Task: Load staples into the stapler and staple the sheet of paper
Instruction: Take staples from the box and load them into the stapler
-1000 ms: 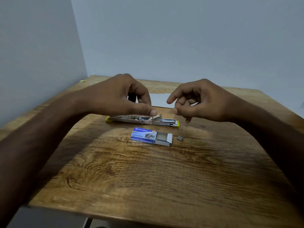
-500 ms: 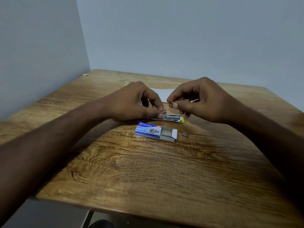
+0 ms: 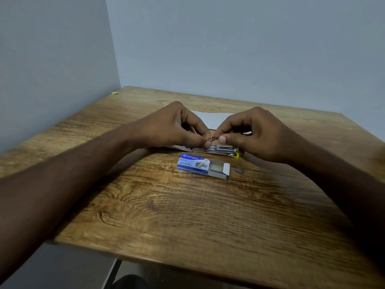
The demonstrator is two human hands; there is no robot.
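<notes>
The stapler point(image 3: 218, 150) lies opened flat on the wooden table point(image 3: 187, 215), metal channel up, yellow end at the right. Just above its middle, my left hand point(image 3: 177, 126) and my right hand point(image 3: 254, 132) meet fingertip to fingertip, both pinching a small strip of staples point(image 3: 213, 138). A blue staple box point(image 3: 203, 165) lies in front of the stapler with its tray slid out to the right. A short loose piece of staples point(image 3: 239, 170) rests to the right of the box. The white sheet of paper point(image 3: 212, 119) lies behind my hands, mostly hidden.
Grey walls close the table at the left and the back. A small yellow scrap point(image 3: 115, 93) sits at the far left corner. The table's front edge runs across the bottom, with dark floor below it.
My hands have come together over the stapler, fingertips now touching on the staple strip. The camera has tilted so the table sits lower in view.
</notes>
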